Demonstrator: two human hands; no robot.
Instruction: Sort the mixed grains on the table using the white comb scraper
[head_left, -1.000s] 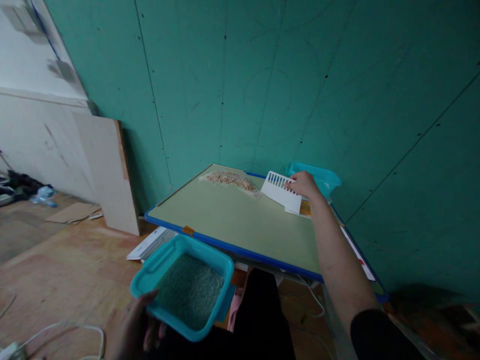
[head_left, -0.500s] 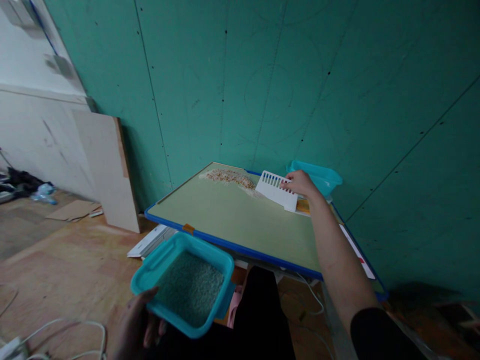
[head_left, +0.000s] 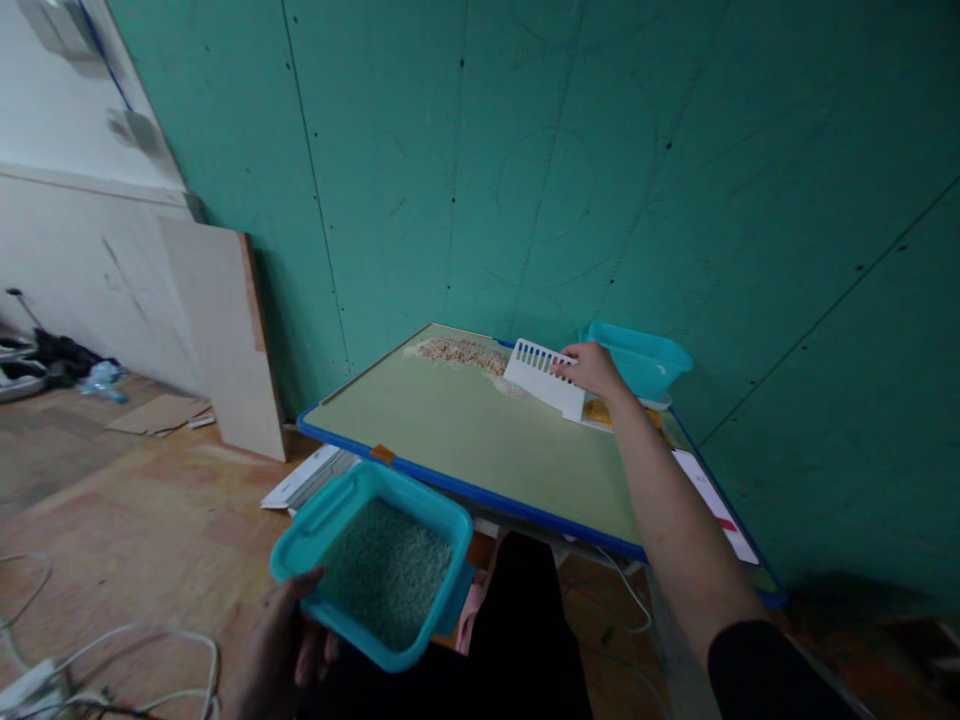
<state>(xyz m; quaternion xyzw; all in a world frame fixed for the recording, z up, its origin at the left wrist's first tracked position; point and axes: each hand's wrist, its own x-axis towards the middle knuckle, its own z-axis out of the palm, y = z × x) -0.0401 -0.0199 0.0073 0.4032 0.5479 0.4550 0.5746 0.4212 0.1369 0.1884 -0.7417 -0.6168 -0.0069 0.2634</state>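
My left hand (head_left: 289, 625) grips the near rim of a turquoise plastic basin (head_left: 360, 492), thumb over the edge. Small pale grains (head_left: 394, 570) cover its bottom. The basin is held low, in front of the board's near edge. At the far side of the green-topped board (head_left: 465, 430), my right hand (head_left: 596, 370) holds a white slotted plastic plate (head_left: 544, 377) by its upper right part. The plate leans tilted on the board, its left end by a spread heap of light and brownish grains (head_left: 459, 352). Something yellow-orange (head_left: 598, 410) lies just right of the plate, partly hidden.
A second turquoise basin (head_left: 641, 358) stands behind my right hand at the board's far corner. A phone with a lit screen (head_left: 716, 505) lies along the right edge. The green wall (head_left: 540, 180) rises behind. White cables (head_left: 169, 632) run over the floor at left.
My right hand and the white plate have shifted slightly left toward the grain heap. The basin stays in my left hand. The whole view has moved a little.
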